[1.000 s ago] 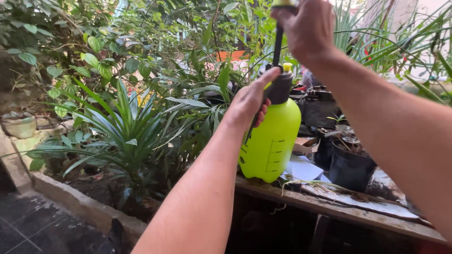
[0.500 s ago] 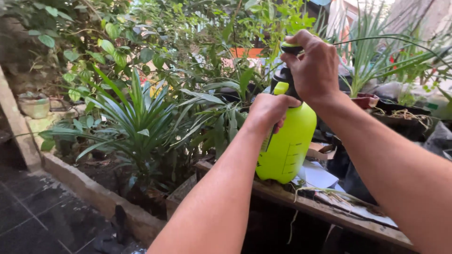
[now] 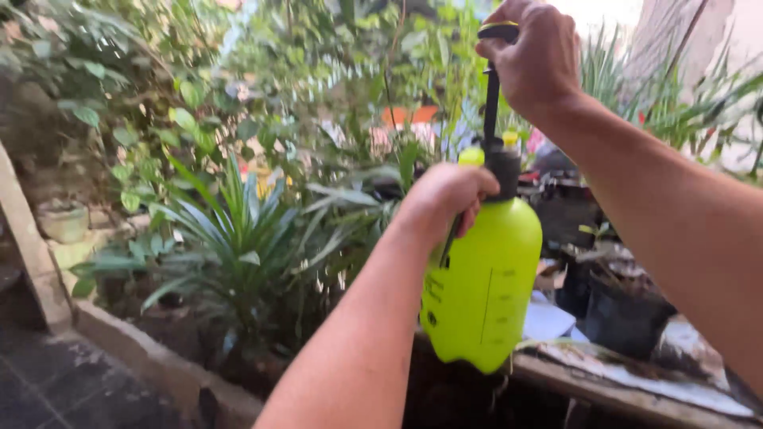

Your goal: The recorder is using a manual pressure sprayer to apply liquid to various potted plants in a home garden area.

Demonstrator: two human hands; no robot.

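Note:
A lime-green pressure sprayer bottle (image 3: 481,286) with a black top stands at the near edge of a worn wooden bench (image 3: 636,381). My left hand (image 3: 445,199) grips the sprayer's handle at the neck. My right hand (image 3: 532,56) is closed around the black and yellow pump knob, which is raised high, so the black pump rod (image 3: 491,103) shows between knob and cap.
A spiky green plant (image 3: 238,238) grows in a low concrete-edged bed (image 3: 151,365) on the left, with leafy shrubs behind. Black plastic pots (image 3: 624,306) and white paper (image 3: 548,322) sit on the bench to the right. Dark floor tiles (image 3: 48,397) lie at lower left.
My right hand pushed the pump knob down half a second ago and has now pulled it back up. My left hand kept its grip on the sprayer handle.

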